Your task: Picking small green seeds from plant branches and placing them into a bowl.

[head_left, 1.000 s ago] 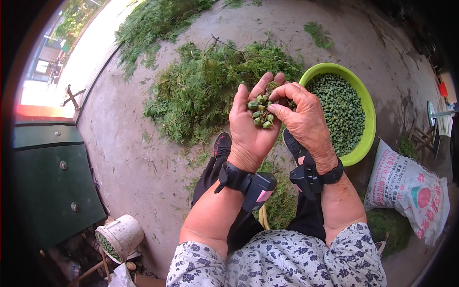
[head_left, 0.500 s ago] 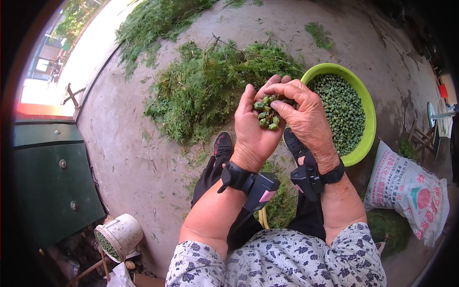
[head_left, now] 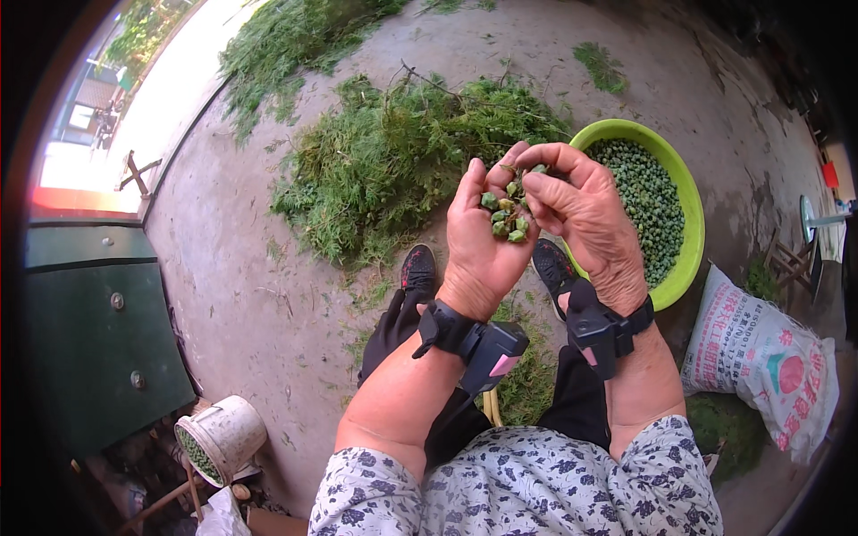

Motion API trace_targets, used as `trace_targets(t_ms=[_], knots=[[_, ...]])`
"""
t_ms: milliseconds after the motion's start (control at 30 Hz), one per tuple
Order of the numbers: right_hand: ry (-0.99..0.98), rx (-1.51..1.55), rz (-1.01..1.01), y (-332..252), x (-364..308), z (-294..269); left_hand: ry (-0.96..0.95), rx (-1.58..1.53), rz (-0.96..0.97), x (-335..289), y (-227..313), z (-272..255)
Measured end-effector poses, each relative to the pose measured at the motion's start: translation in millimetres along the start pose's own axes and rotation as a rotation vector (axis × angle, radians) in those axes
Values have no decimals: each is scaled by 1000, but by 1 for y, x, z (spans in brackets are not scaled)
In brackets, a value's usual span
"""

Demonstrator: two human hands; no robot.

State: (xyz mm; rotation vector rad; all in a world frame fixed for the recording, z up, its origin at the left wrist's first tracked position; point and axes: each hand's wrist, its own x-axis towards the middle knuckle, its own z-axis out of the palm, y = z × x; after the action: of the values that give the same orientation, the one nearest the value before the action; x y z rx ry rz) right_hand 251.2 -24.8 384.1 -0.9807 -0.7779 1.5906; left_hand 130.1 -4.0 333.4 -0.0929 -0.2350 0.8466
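My left hand [head_left: 485, 255] is cupped palm up, with several small green conifer cones [head_left: 508, 223] and a few brownish bits in its hollow. Over its fingers, my right hand [head_left: 597, 214] pinches with thumb and forefinger; a green cone [head_left: 539, 169] shows at the fingertips. Just right of my right hand, a lime-green basin [head_left: 693, 214] holds a great many similar cones [head_left: 645, 201]. Beyond my hands a heap of cut green conifer branches [head_left: 357, 170] lies on the floor.
More branches [head_left: 290, 49] lie at the far left. A white printed sack [head_left: 751, 357] leans at the right. At the lower left, a tilted white bucket [head_left: 239, 429] holds cones, near a dark green metal panel [head_left: 98, 348]. My shoes [head_left: 417, 268] stand below the heap.
My right hand has drawn slightly right and up from the left palm, its fingers more pinched. My left hand has shifted slightly right, still cupping the cones.
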Motion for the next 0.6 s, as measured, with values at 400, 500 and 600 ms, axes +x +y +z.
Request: trace_targets(t_ms=[400, 500, 600], knots=[[97, -633, -299, 3, -2, 8, 556, 270, 153, -2, -9, 13], [251, -438, -194, -13, -6, -19, 465, 258, 199, 1, -10, 13], [612, -673, -257, -28, -8, -60, 422, 258, 201, 2, -10, 14]])
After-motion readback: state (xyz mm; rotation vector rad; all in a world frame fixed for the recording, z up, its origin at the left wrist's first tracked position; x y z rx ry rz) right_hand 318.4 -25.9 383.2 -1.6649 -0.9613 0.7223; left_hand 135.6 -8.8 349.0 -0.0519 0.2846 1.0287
